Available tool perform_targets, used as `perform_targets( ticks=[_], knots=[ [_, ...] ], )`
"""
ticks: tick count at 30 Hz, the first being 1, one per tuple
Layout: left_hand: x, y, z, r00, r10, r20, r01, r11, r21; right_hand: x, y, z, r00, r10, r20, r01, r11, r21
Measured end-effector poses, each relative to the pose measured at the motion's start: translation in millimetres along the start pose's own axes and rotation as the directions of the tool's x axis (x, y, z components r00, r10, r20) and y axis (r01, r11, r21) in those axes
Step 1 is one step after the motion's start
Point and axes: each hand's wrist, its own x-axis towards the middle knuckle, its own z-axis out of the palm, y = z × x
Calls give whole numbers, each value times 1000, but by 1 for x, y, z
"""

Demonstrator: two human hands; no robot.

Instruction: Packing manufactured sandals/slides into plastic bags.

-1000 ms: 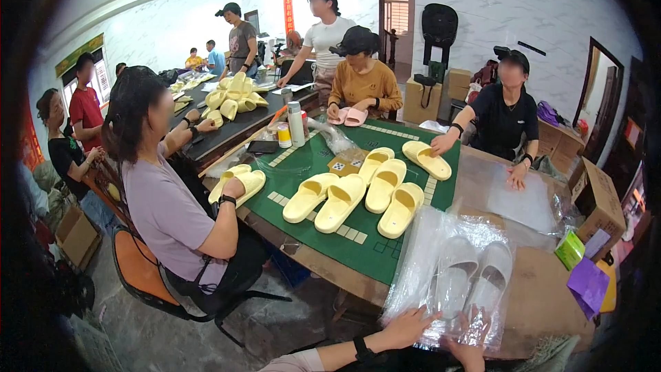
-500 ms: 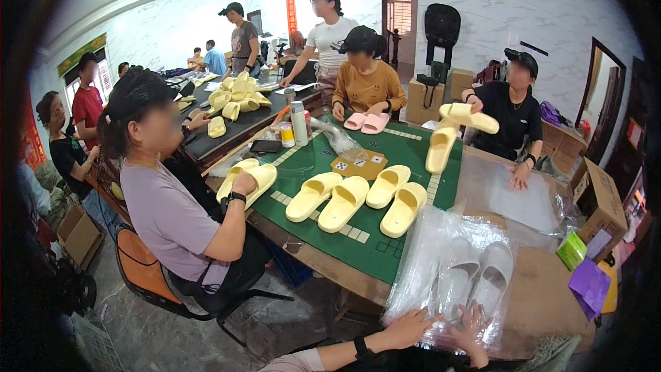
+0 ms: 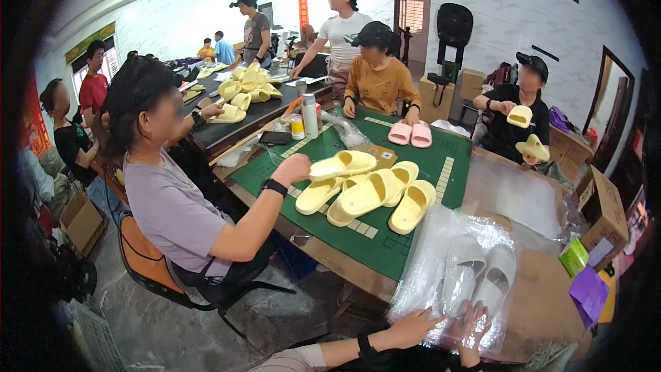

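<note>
A pair of light grey slippers (image 3: 496, 277) lies inside a clear plastic bag (image 3: 421, 262) on the near right part of the table. My left hand (image 3: 413, 329), with a dark band on its wrist, has its fingers closed at the bag's near edge. Beside it, my right hand (image 3: 472, 327) reaches up against the near ends of the slippers with fingers stretched; film seems to cover part of it. Several pale yellow slippers (image 3: 413, 208) rest on the green mat (image 3: 382, 255) beyond the bag. A co-worker's hand (image 3: 295, 168) on the left holds another yellow slipper (image 3: 343, 164) above them.
Pink slippers (image 3: 410, 134) stand before a person across the table. At the far right, a person holds yellow slippers (image 3: 519, 116). Flat plastic sheets (image 3: 516, 196), a cardboard box (image 3: 597, 208) and a purple packet (image 3: 589, 296) lie to the right. A flask (image 3: 310, 117) stands behind.
My right hand has pushed slightly up along the bag to the slippers' ends. The left co-worker has carried a yellow slipper over the others. The far-right person has separated the two slippers.
</note>
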Motion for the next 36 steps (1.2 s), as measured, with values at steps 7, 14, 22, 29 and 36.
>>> perform_targets(
  ticks=[7, 14, 22, 29, 36],
  knots=[
    [1, 7, -1, 1000, -19, -3, 19, 998, -56, 8, -1, 11, 993, 61, -97, -77, 983, -170],
    [-1, -2, -1, 999, 11, -41, -17, 990, -137, 12, 16, 8, 991, 92, -102, -112, 969, -218],
    [-1, -3, 1, 1000, 12, -26, -14, 995, -96, -26, -8, -16, 989, -142, -32, 145, 981, 128],
    [-2, -7, -6, 992, 72, -100, -94, 970, -225, -55, -75, -93, 590, -744, -315, 806, 567, 171],
    [3, -4, -18, 996, -87, -29, 64, 881, -469, -24, -44, -74, 934, -356, -5, 350, 920, -176]
  ],
)
